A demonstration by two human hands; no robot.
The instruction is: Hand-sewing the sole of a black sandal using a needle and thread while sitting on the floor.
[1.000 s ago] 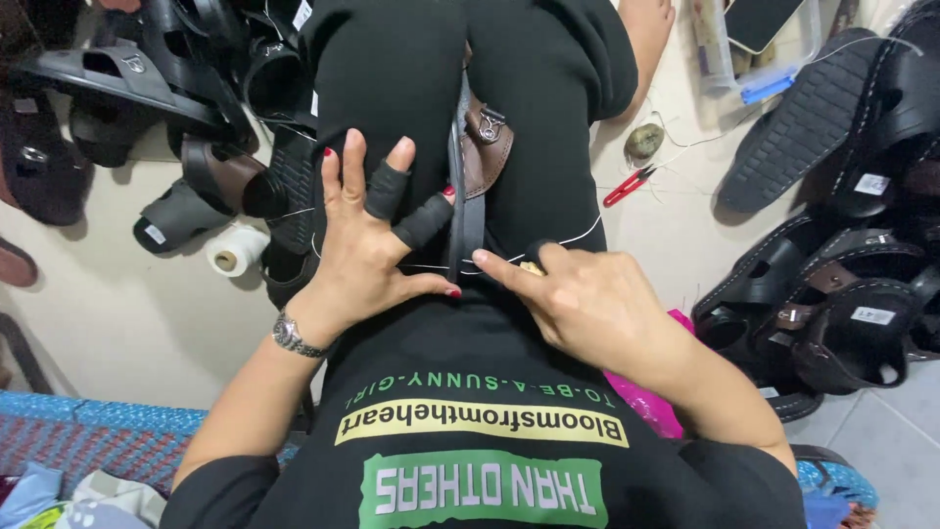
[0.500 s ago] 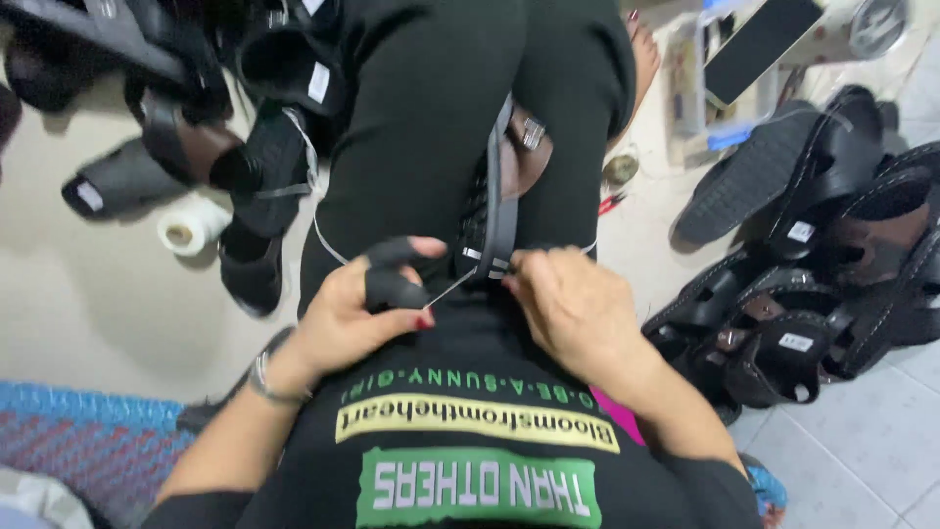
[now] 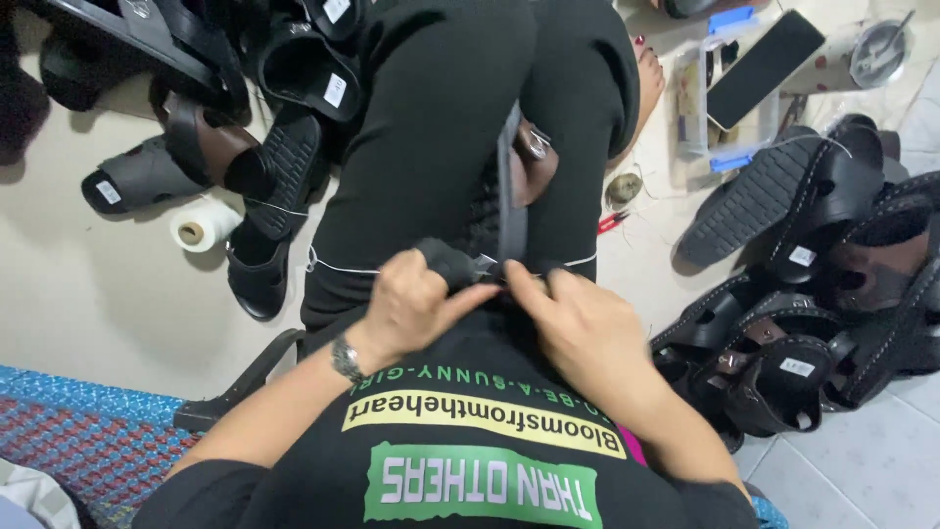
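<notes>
Around us the floor (image 3: 117,294) carries much of the story: finished dark sandals (image 3: 783,362) lie heaped at our right and more sandals (image 3: 235,127) lie scattered at our left, with a white thread spool (image 3: 201,227) near them. We judge the work well under way, many pairs sewn and this one unfinished. Between our knees stands the black sandal (image 3: 514,186) in hand, edge up, its brown buckled strap (image 3: 534,157) on the far side. A white thread (image 3: 338,264) runs taut across our leg towards it. Our left hand (image 3: 416,304) is curled shut, its dark-sleeved fingers pinching at the sandal's near end. Our right hand (image 3: 578,328) is half closed, fingertips pinching the same spot; whether it holds a needle we cannot tell.
</notes>
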